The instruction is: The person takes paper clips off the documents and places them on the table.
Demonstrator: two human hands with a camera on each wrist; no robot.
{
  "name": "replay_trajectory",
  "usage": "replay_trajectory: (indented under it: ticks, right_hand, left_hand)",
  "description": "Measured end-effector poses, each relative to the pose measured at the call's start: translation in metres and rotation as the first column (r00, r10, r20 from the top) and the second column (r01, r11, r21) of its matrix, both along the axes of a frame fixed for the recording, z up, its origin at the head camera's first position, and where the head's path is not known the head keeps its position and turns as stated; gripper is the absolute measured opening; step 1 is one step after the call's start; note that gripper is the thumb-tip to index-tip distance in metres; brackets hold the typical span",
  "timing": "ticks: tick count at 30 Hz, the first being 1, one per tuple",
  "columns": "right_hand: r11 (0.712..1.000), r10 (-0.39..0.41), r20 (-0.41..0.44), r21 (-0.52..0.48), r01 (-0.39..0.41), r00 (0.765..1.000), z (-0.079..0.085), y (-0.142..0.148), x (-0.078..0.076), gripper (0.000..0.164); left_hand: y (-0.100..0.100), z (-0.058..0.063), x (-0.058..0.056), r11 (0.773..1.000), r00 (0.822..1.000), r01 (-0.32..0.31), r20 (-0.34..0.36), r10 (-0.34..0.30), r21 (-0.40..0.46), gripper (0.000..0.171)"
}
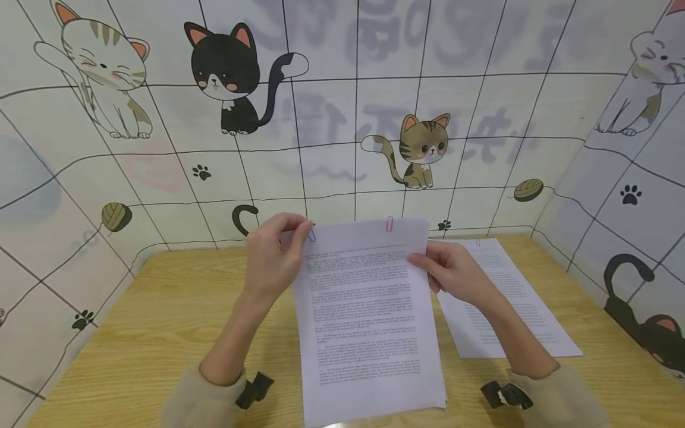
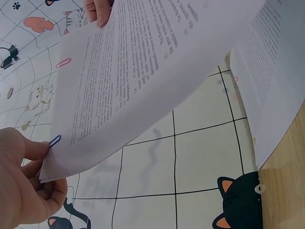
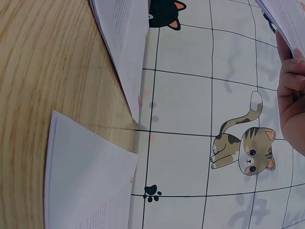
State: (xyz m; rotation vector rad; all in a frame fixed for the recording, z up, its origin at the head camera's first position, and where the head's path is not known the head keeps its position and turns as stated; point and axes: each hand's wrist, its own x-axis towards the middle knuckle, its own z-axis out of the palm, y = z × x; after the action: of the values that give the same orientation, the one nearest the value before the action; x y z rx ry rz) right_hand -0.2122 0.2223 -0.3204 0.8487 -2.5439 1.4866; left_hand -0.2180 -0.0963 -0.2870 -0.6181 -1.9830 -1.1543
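A stack of printed sheets is held up, its face toward the head camera and its lower part hanging down over the table. My left hand pinches the top left corner, thumb right at a blue paper clip. With the thumb in front and the other fingers behind, my right hand grips the right edge below the top corner. A pink paper clip sits on the top edge toward the right. In the left wrist view the sheets bow along their length.
Behind the right hand, another printed stack lies on the wooden table, with a pink clip at its top edge and a yellow clip near one corner. A cat-patterned wall covering rises at the table's back and sides.
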Motion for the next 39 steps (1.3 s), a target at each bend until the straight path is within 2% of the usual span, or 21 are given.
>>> replay_trajectory:
  ticks: [6, 10, 13, 18, 25, 31, 34, 39]
  right_hand:
    - [1.0, 0.009, -0.021, -0.009, -0.009, 1.0, 0.0, 0.0, 0.0, 0.021]
    - [1.0, 0.019, -0.026, -0.017, -0.02, 0.999, 0.0, -0.001, 0.0, 0.022]
    - [1.0, 0.014, -0.032, -0.012, -0.015, 0.999, 0.001, -0.001, 0.0, 0.022]
    - [0.999, -0.033, -0.028, -0.008, 0.033, 0.999, 0.001, 0.004, -0.001, 0.02]
    - [0.999, -0.036, -0.019, -0.015, 0.036, 0.999, 0.002, 0.008, -0.002, 0.021]
    - [0.996, -0.092, -0.025, -0.01, 0.092, 0.995, 0.003, 0.01, 0.0, 0.023]
    - [0.994, -0.112, -0.026, -0.014, 0.112, 0.993, 0.004, 0.012, 0.0, 0.024]
    - [0.992, -0.125, -0.018, -0.025, 0.124, 0.992, 0.005, 0.014, 0.0, 0.025]
  left_hand:
    - [0.001, 0.0, -0.001, 0.999, 1.0, 0.009, -0.002, -0.009, 0.047, 0.005]
    - [-0.001, -0.002, -0.003, 0.995, 0.999, 0.01, 0.052, -0.016, 0.103, 0.004]
    - [-0.005, -0.003, -0.006, 0.988, 0.995, -0.008, 0.095, -0.007, 0.152, 0.005]
    - [-0.017, -0.002, -0.009, 0.977, 0.993, -0.048, 0.111, 0.025, 0.208, 0.008]
    - [-0.026, -0.001, -0.008, 0.982, 0.987, -0.031, 0.158, 0.001, 0.187, 0.01]
    - [-0.032, -0.003, -0.007, 0.983, 0.978, -0.019, 0.206, -0.019, 0.181, 0.011]
    - [-0.037, -0.006, -0.006, 0.989, 0.967, -0.031, 0.253, -0.007, 0.146, 0.012]
    - [-0.044, -0.01, -0.003, 0.999, 0.938, -0.022, 0.347, 0.01, 0.028, 0.011]
